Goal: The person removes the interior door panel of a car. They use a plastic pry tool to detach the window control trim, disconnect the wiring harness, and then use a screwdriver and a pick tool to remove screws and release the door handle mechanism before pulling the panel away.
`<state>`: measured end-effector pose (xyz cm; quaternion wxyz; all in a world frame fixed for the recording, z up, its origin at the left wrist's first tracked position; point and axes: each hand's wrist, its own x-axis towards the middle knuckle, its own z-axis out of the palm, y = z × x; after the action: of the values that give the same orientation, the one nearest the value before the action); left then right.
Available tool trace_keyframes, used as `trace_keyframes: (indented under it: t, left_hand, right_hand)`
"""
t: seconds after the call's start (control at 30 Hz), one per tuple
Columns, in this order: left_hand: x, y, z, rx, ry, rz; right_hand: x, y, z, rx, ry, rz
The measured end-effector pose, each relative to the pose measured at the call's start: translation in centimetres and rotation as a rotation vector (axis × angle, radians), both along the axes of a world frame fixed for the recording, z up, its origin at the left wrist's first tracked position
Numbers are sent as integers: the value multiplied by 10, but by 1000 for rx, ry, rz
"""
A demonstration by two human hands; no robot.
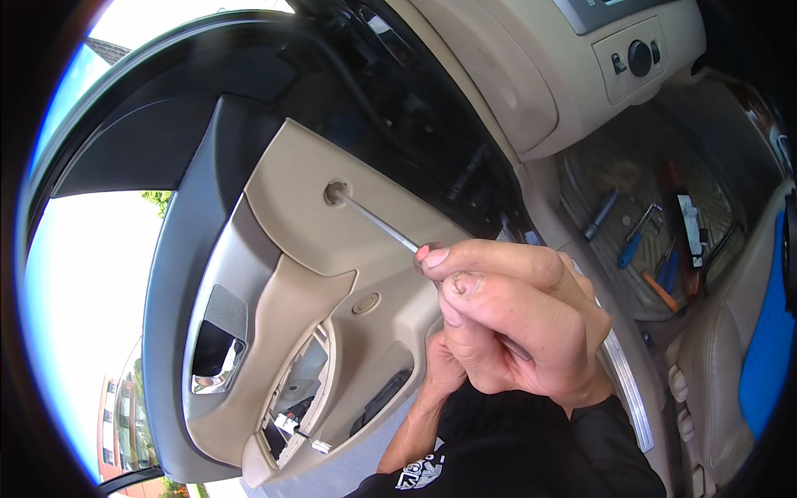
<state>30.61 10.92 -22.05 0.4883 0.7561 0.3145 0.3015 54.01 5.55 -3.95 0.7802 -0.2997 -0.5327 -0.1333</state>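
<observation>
A thin silver screwdriver [379, 222] with a bit of red is pinched in the right hand [527, 319]. Its tip is at a round hole in the tan car door [303, 170], up and left. The left hand [443, 365] is half hidden below; I cannot tell its grip. Right of the hands, tools [631, 251] lie by a tan seat [730, 332].

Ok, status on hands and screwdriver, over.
Right hand grips screwdriver. It reaches door hole. Right hand partly blocks view of left hand.
</observation>
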Motion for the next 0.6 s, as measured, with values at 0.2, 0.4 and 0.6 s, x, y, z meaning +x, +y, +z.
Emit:
trace_keyframes:
  t: [0.2, 0.4, 0.6]
  left_hand:
    - [60, 4, 112, -181, -401, 26]
    - [93, 0, 164, 47, -386, 210]
    - [100, 5, 186, 259, -50, 371]
  right_hand:
    - [-1, -4, 3, -15, 24, 21]
    - [-3, 3, -2, 34, -21, -17]
    - [2, 1, -2, 13, -49, 45]
